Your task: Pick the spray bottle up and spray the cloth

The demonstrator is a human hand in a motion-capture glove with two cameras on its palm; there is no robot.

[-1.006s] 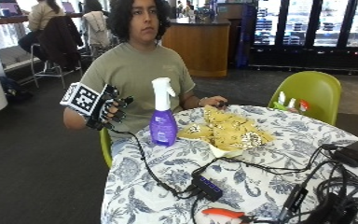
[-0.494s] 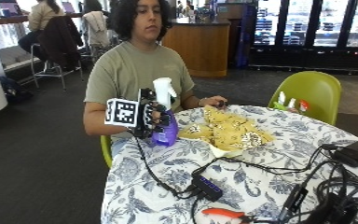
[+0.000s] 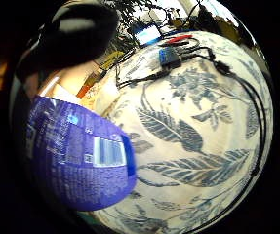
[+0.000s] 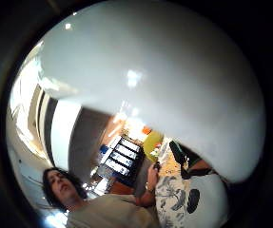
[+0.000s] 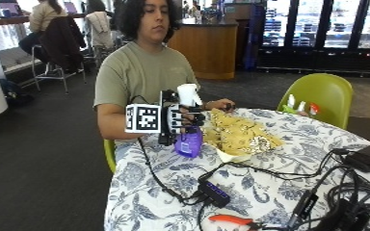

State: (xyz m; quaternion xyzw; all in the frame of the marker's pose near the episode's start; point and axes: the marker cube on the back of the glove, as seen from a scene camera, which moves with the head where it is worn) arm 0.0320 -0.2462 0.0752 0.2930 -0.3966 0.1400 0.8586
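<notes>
Curling gloved right hand (image 5: 184, 120) fingers around the purple spray bottle (image 5: 189, 139), lifting it just off the patterned surface (image 5: 172, 187); lying beside it, the yellow cloth (image 5: 239, 137); trailing nearby, black cables (image 5: 262, 171), orange pliers (image 5: 233, 220)

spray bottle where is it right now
In the outside view the spray bottle is upright at the table's near-left edge, gripped by the gloved right hand, just left of the yellow patterned cloth.

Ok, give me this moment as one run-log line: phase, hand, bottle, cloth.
phase: grasp | right hand: fingers wrapped round spray bottle | bottle: upright, on or just above tablecloth | cloth: crumpled beside bottle, unsprayed
</notes>
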